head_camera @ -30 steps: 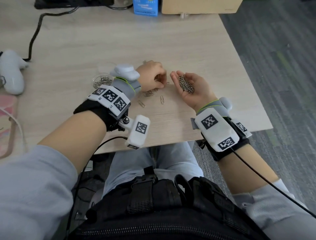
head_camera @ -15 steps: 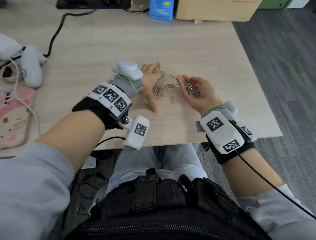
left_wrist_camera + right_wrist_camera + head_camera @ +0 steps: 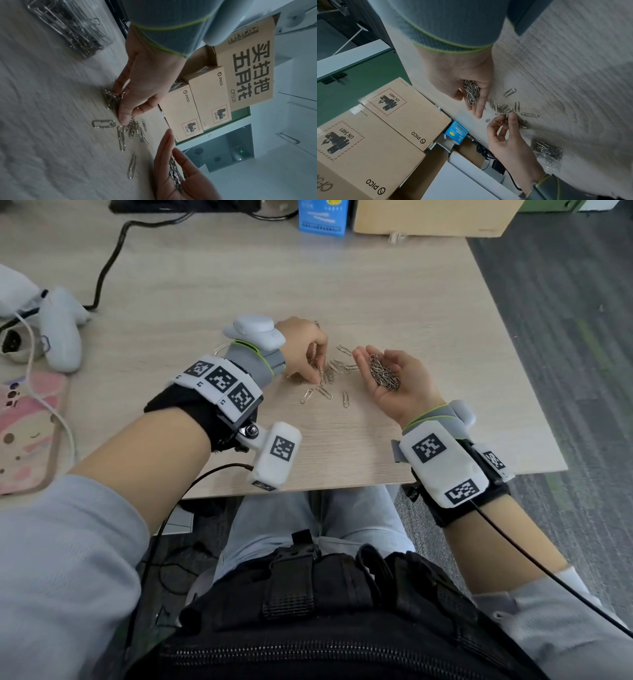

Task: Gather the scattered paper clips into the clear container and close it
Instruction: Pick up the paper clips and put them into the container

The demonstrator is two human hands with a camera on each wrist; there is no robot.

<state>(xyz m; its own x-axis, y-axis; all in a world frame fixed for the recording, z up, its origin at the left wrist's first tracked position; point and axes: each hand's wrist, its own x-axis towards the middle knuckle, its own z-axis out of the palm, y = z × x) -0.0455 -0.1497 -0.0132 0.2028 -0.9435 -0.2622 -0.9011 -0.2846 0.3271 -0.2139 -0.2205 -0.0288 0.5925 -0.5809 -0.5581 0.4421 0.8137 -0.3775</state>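
Several loose silver paper clips (image 3: 329,386) lie on the wooden table (image 3: 428,313) between my hands. My left hand (image 3: 317,368) reaches down over them, and its thumb and curled fingers pinch a bunch of clips (image 3: 111,97). Just to the right, my right hand (image 3: 380,356) lies palm up and cupped, with a pile of clips (image 3: 385,371) resting in it. The clear container (image 3: 68,27), part filled with clips, stands left of my left hand. In the head view only a sliver of its rim (image 3: 219,349) shows behind the wrist device. In the right wrist view the container (image 3: 546,150) stands beyond the left hand (image 3: 506,119).
At the far left are a white controller (image 3: 61,333), a black cable (image 3: 109,265) and a pink phone case (image 3: 27,433). A blue box (image 3: 322,217) and a cardboard box (image 3: 428,217) stand at the back. The table's front edge (image 3: 342,486) runs just behind my wrists.
Half a second ago my left hand lay flatter with fingers stretched over the clips; now its fingers have curled and pinch a bunch. The right hand stays cupped with its pile.
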